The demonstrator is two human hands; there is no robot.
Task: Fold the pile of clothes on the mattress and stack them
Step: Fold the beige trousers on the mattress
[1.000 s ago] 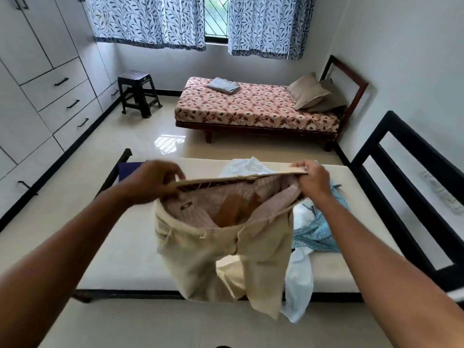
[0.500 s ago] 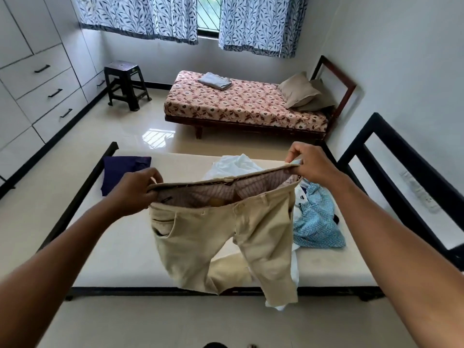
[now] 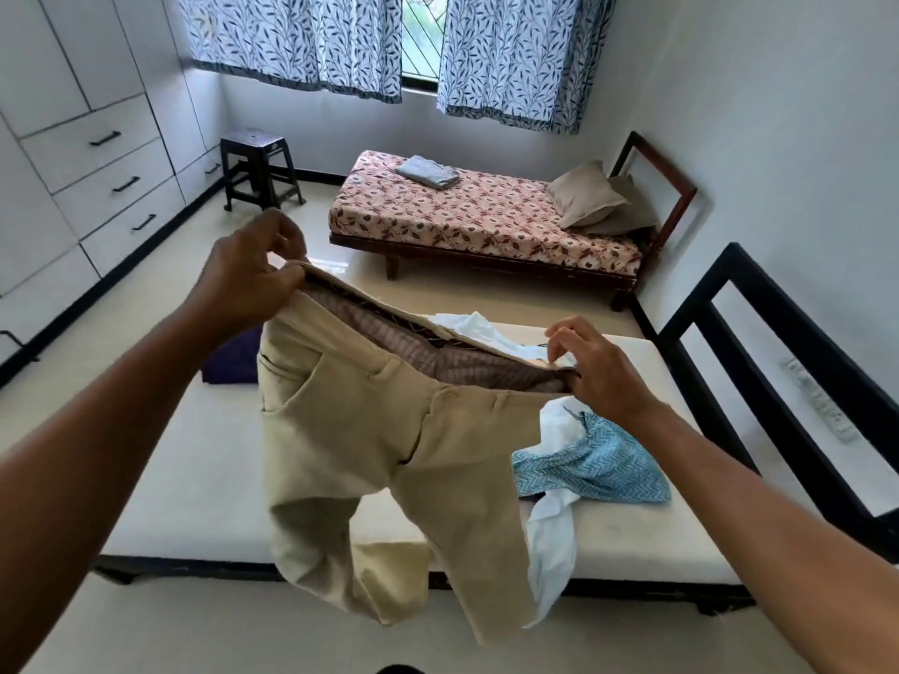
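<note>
The beige trousers [image 3: 389, 440] hang in the air over the near edge of the mattress [image 3: 194, 479], legs dangling. The left hand [image 3: 243, 279] pinches 1 end of the waistband, raised; the right hand [image 3: 598, 372] pinches the other end, lower. Behind lie a white garment [image 3: 554, 532], a teal patterned cloth [image 3: 593, 469] and a folded dark purple garment [image 3: 233, 357].

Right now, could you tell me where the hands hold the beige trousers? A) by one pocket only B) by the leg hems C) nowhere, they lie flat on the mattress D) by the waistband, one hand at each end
D: the left hand and right hand pinch opposite ends of the beige trousers' waistband, legs hanging.
</note>
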